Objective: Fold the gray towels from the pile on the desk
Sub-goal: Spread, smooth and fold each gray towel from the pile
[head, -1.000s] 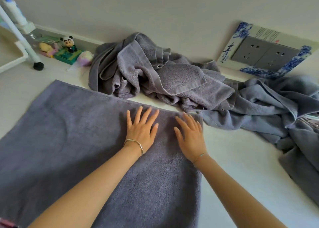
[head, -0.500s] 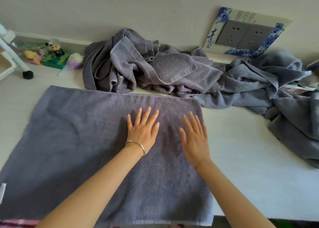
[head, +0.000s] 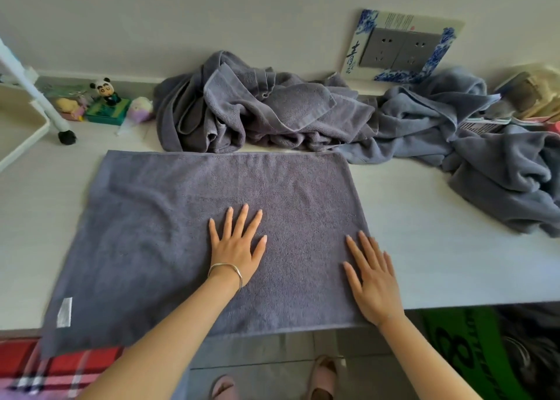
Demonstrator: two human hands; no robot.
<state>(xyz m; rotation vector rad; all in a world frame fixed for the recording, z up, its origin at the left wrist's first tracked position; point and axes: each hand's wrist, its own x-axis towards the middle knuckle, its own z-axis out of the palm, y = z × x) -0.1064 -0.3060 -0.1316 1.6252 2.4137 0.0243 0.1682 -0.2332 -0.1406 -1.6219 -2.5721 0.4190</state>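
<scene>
**Pressing the towel flat before the fold**

The gray towel lay spread on the surface, its near hem just over the edge. Both hands lay flat on it with straight fingers, gripping nothing: the left hand at its middle, the right hand toward four o'clock by the side hem. I'd have swept outward to nine o'clock, where ripples showed. The pile waited at twelve o'clock.

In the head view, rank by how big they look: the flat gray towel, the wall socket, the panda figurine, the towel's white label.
1. flat gray towel
2. wall socket
3. panda figurine and white label look about alike; the label lies nearer the camera, so unranked.
</scene>
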